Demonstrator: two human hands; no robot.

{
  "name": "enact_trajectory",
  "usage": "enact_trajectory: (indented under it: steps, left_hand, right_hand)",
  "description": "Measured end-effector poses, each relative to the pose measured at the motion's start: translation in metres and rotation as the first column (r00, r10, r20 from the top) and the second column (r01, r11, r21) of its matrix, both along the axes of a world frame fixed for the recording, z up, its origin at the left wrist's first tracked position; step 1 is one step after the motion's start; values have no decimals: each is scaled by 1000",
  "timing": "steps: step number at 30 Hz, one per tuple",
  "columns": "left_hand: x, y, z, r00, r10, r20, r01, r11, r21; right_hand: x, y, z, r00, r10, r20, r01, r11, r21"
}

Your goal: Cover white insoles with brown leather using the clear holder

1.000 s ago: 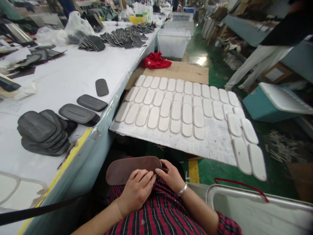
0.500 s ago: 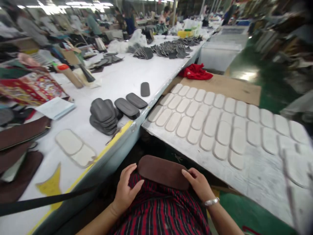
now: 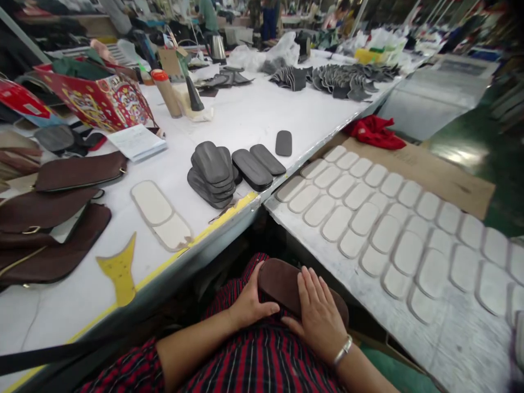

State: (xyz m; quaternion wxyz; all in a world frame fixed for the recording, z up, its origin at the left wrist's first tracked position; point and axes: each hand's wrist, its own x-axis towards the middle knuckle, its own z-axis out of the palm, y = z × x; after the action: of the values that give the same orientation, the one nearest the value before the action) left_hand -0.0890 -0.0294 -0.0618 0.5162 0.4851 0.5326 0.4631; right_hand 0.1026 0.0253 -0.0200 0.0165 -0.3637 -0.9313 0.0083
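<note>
A dark brown, round-ended oblong leather piece (image 3: 280, 281) rests on my lap over a striped garment. My left hand (image 3: 251, 300) grips its left end, the thumb stretched along the near edge and the other fingers partly hidden. Flat across its right half lies my right hand (image 3: 319, 308), fingers extended. Just ahead, a stack of grey oval pads (image 3: 210, 169) sits near the table edge, beside more grey pads (image 3: 251, 168). To my right, rows of white oval pieces (image 3: 409, 251) cover a grey board (image 3: 458, 333), some overlapping.
On the white table (image 3: 241, 117) lie brown bags (image 3: 65, 234), a pale oblong template (image 3: 151, 202), a yellow cut piece (image 3: 120, 270), a notepad (image 3: 138, 142) and a patterned red bag (image 3: 98, 98). A red cloth (image 3: 376, 131) lies on cardboard (image 3: 434, 169). Several people are farther back.
My right hand has moved from the leather piece's right end onto its top face. My left hand has closed on the left end. The view has shifted left.
</note>
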Motion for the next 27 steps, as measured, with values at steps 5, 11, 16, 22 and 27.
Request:
enact_trajectory:
  steps: [5,11,16,22,27]
  left_hand:
    - [-7,0,-2,996,-43,-81,44,999,6]
    - [-16,2,0,988,-132,-81,134,991,28]
    - [-19,3,-4,984,-161,-70,162,987,5]
    - [-21,4,-5,983,-156,-96,158,987,14]
    - [-20,4,4,982,-159,-106,168,982,89]
  right_hand:
    - [-34,2,2,1000,16,18,-16,1000,-6]
    - [-53,3,3,1000,20,9,-20,999,-50]
    - [-71,4,-2,998,11,-54,-15,998,-69]
    - [-90,1,-16,993,-32,-117,27,998,-49]
    - [-110,1,-9,996,-34,-79,25,993,-117]
